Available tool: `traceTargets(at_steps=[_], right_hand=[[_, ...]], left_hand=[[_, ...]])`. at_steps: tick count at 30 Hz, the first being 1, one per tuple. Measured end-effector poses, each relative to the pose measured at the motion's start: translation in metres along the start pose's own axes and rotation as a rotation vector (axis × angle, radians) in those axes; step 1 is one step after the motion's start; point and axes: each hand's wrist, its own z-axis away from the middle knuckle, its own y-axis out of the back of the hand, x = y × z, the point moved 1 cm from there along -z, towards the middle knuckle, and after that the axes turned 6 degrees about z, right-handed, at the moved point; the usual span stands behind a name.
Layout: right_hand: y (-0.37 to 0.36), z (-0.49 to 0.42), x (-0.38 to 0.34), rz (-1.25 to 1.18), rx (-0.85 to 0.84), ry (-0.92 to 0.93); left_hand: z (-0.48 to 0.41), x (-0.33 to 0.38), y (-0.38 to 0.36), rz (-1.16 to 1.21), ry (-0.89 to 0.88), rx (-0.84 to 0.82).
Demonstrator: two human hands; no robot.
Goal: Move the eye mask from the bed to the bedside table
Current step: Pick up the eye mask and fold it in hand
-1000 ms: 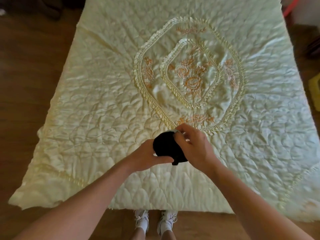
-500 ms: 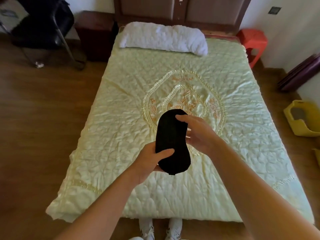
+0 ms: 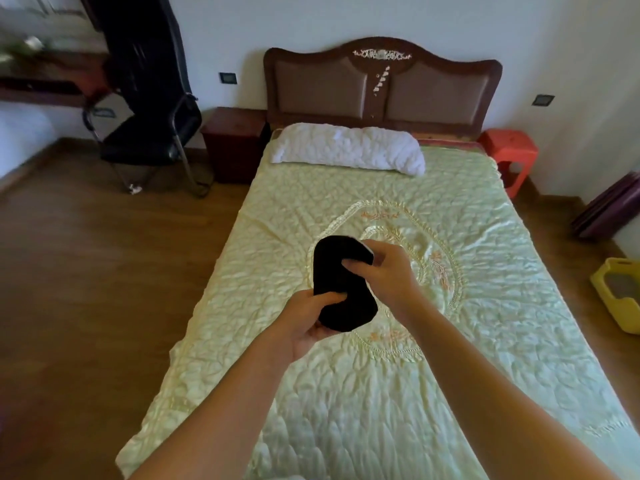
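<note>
A black eye mask is held up above the pale green quilted bed, long side running away from me. My left hand grips its near end from below and the left. My right hand pinches its far right edge, thumb on the black face. A dark red wooden bedside table stands against the wall at the left of the headboard, well beyond both hands. The mask's strap is hidden.
A white pillow lies under the brown headboard. A black chair stands left of the bedside table on the wooden floor. A red plastic stool is at the bed's right, and a yellow tub is on the floor at far right.
The view has tilted up from the quilt to the whole bed, headboard and bedside table. Both hands have lifted the mask off the bed and turned it lengthwise.
</note>
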Motion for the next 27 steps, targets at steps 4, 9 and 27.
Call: traceTargets(at_steps=[4, 9, 27], right_hand=[[0.007, 0.013, 0.002, 0.147, -0.044, 0.239], [0.014, 0.019, 0.015, 0.341, -0.031, 0.414], [0.032, 0.038, 0.003, 0.098, 0.082, 0.233]], left_hand=[[-0.004, 0.013, -0.009, 0.055, -0.013, 0.038], [-0.010, 0.019, -0.015, 0.070, -0.015, 0.046], [0.014, 0.016, -0.012, 0.168, -0.062, -0.087]])
